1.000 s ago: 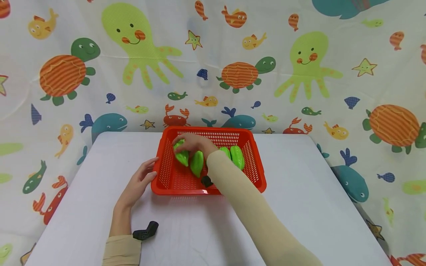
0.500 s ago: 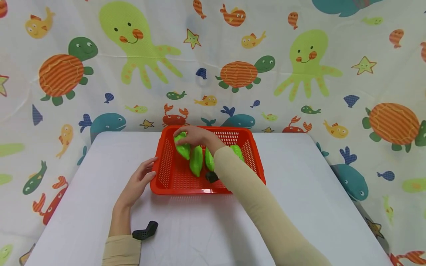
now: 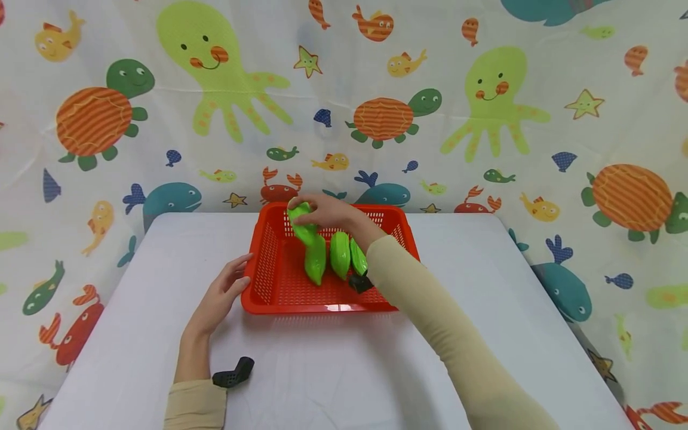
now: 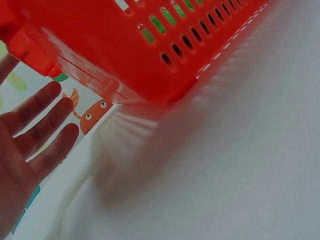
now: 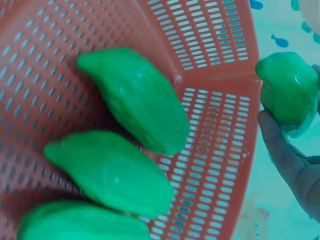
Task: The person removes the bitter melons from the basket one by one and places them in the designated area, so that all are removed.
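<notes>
My right hand [image 3: 335, 214] pinches a glossy, ridged green fruit [image 3: 302, 226], pointed at one end, between thumb and fingers. It is raised over the far left part of a red plastic basket [image 3: 317, 309]. In the right wrist view this held fruit [image 5: 289, 92] shows beyond the basket rim, its tip toward the basket. Similar green fruits [image 3: 315, 261] lie side by side inside, partly hidden by my right forearm. My left hand [image 3: 217, 295] is at the basket's left rim, fingertips right at the edge; the left wrist view shows its fingers [image 4: 50, 145] straight and spread.
The basket has slotted walls and stands on a white table [image 3: 457, 298] toward its back edge. Behind the table hangs a cloth [image 3: 344, 71] printed with sea animals. A black wrist camera mount [image 3: 235, 373] sits beside my left wrist.
My right hand has lifted the green fruit up and slightly right, toward the basket's far rim. More of the fruits inside now show. The left hand stays at the rim.
</notes>
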Demonstrator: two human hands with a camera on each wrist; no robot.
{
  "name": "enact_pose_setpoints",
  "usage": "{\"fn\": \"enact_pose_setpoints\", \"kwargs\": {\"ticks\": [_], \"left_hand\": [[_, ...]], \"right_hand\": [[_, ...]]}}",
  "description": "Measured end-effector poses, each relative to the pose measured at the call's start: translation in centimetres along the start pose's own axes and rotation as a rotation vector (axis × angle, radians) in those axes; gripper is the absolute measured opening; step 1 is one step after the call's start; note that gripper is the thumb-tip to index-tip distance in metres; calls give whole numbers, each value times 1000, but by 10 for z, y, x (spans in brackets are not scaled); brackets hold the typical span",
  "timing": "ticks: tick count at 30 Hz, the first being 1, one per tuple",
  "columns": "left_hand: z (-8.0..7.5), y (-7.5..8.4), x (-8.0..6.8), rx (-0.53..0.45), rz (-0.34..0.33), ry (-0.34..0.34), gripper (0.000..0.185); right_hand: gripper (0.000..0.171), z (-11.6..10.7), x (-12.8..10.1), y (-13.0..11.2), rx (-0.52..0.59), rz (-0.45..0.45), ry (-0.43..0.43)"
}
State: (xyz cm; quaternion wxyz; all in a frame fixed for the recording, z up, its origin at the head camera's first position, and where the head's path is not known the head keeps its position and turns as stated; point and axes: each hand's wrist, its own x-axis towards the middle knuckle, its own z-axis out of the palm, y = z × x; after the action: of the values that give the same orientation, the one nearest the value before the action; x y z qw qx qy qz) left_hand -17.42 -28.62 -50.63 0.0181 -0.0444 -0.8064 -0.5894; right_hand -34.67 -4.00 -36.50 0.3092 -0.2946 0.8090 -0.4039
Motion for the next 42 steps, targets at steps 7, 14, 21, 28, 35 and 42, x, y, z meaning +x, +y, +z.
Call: {"fn": "enact_pose_setpoints", "kwargs": {"ticks": [7, 14, 21, 28, 35, 42], "left_hand": [[-1, -2, 0, -19, 17, -4, 53], [-1, -1, 1, -8, 13, -1, 54], [-1, -3, 0, -13, 18, -5, 53], [0, -2, 1, -15, 12, -3, 54], [0, -2, 1, -24, 10, -6, 54], [0, -1, 1, -9, 5, -1, 53]], "right_hand": [[40, -7, -16, 0, -132, -62, 95], [40, -14, -35, 1, -148, -56, 151], [41, -23, -54, 5, -111, -41, 211], [40, -40, -73, 17, -10, -18, 275], [40, -58, -95, 36, 119, 4, 362], [43, -67, -112, 50, 222, -33, 446]]}}
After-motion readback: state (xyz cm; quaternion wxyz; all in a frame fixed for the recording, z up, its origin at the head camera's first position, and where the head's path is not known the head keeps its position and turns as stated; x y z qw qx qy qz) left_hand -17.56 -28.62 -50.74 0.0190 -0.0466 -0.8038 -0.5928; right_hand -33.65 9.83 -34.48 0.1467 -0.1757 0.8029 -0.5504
